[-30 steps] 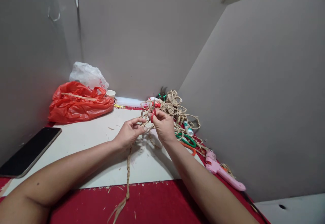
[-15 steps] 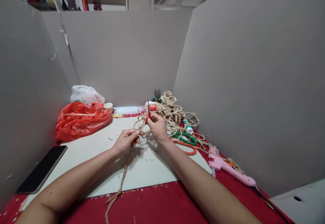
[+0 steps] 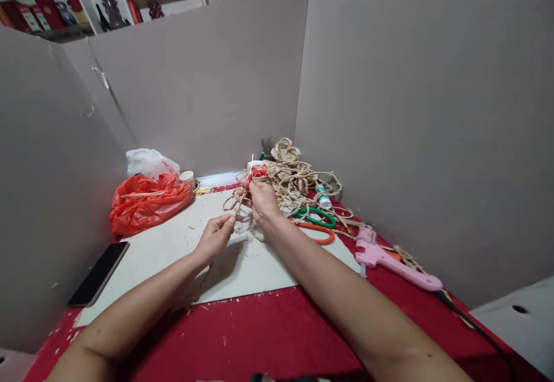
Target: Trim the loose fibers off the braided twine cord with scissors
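Note:
My left hand [image 3: 216,236] is closed in a pinch on a thin braided straw rope [image 3: 239,202], which runs up from its fingertips toward the other hand. My right hand [image 3: 265,200] is wrapped round small red-handled scissors [image 3: 249,182], their blades pointing up and away from me. Loops of rope lie by the right fingers; whether those fingers also grip the rope is hidden. Below the left wrist, the rope's tail [image 3: 199,289] hangs partly behind the forearm. A large tangled pile of the same braided rope [image 3: 283,183] lies just beyond the right hand.
Under my hands is a white board [image 3: 242,284] on a red cloth [image 3: 259,330]. Left are a phone [image 3: 98,275], a red plastic bag [image 3: 149,206] and a paper cup [image 3: 187,179]. Right are green [image 3: 318,216] and orange [image 3: 320,233] handles and a pink glue gun [image 3: 396,262]. Grey panels [image 3: 216,87] enclose the table.
My view has tilted and shifted. The right hand has moved a little up and away from the left, with the scissors still in it. The rope's tail has swung partly behind my left forearm.

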A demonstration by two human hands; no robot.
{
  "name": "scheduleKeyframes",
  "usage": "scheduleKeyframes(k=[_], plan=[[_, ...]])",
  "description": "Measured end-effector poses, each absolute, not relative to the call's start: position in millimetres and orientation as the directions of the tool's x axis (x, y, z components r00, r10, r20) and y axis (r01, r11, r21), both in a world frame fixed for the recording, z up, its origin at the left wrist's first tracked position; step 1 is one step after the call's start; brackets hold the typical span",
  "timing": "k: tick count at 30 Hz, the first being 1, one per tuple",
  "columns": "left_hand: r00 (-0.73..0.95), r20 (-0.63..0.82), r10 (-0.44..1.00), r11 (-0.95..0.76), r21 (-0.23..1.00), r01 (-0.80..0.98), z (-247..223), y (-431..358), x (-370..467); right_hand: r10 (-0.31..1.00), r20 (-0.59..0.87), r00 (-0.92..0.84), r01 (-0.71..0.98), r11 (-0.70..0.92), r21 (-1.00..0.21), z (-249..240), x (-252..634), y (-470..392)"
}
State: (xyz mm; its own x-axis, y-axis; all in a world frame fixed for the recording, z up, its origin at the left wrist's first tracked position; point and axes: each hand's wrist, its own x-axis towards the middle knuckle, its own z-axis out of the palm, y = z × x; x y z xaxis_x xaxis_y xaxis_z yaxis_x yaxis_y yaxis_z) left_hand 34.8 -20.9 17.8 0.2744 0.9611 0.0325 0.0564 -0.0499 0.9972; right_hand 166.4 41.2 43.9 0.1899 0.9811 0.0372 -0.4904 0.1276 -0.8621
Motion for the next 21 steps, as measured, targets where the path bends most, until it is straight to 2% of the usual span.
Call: scheduleKeyframes(k=[5, 9, 15, 21], plan=[[0.326, -0.094, 0.941, 0.085, 0.995, 0.042, 3.2, -41.0, 48.6, 0.981, -0.187, 0.058, -0.596, -0.116, -0.795, 37.5, 153.9, 35.5], [0.37, -0.156, 0.916, 0.166, 0.986, 0.005, -9.0, -51.4, 56.0, 0.96, -0.274, 0.051, -0.648, -0.177, -0.741, 30.9, 151.1, 35.1], [0.394, -0.197, 0.898, 0.222, 0.975, -0.018, -12.4, -63.0, 57.4, 0.956, -0.276, 0.095, -0.711, -0.129, -0.691, 25.9, 144.0, 32.4], [0.35, -0.223, 0.91, 0.228, 0.973, 0.03, -9.6, -57.8, 52.3, 0.962, -0.153, 0.225, -0.747, 0.07, -0.661, 43.7, 163.4, 36.9]])
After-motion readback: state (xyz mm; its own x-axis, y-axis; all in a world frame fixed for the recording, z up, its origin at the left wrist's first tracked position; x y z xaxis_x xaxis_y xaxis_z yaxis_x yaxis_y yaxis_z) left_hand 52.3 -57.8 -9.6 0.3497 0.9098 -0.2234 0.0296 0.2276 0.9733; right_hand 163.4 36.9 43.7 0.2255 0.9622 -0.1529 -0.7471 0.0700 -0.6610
